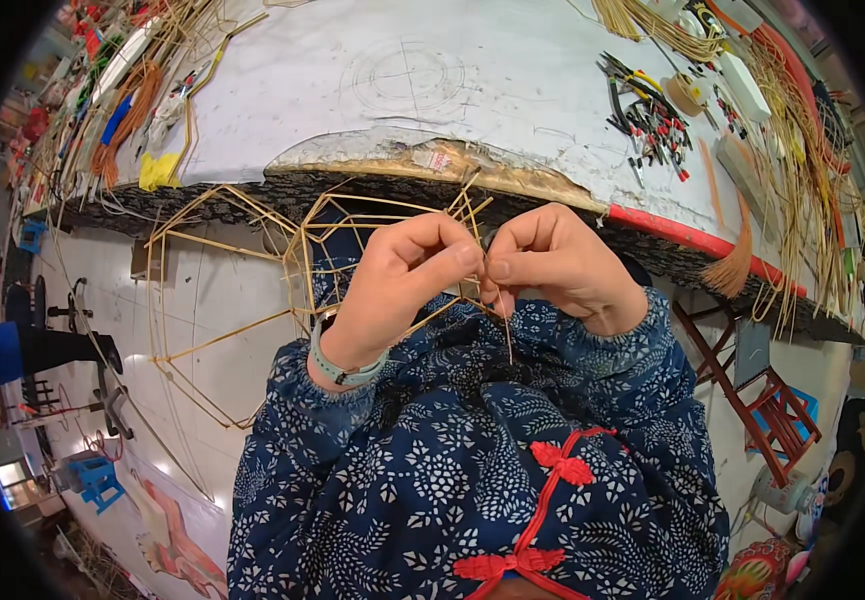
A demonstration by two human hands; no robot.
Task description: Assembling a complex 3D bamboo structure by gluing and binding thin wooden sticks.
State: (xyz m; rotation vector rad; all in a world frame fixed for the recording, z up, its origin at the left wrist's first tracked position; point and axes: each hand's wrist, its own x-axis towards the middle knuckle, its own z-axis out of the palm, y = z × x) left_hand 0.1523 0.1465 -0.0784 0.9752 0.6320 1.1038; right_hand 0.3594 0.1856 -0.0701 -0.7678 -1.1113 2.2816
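In front of my chest, both hands meet fingertip to fingertip at a joint of an open frame of thin bamboo strips (227, 242). My left hand (407, 275) is closed in a pinch of thumb and forefinger; what lies between them is hidden. Right beside it, my right hand (562, 265) pinches a fine pale strip (509, 338), whose loose end hangs down over my patterned top. The frame spreads to the left of my hands in many-sided outlines, and a few of its strips rise above my fingertips near the table edge.
A white worktable (532, 80) with a chipped front edge stands ahead. Pliers (620, 90) and several small red-and-black clips (657, 130) lie on its right, near a tape roll (687, 95). Bundled strips (132, 120) lie at left. A folding chair (762, 400) stands at right.
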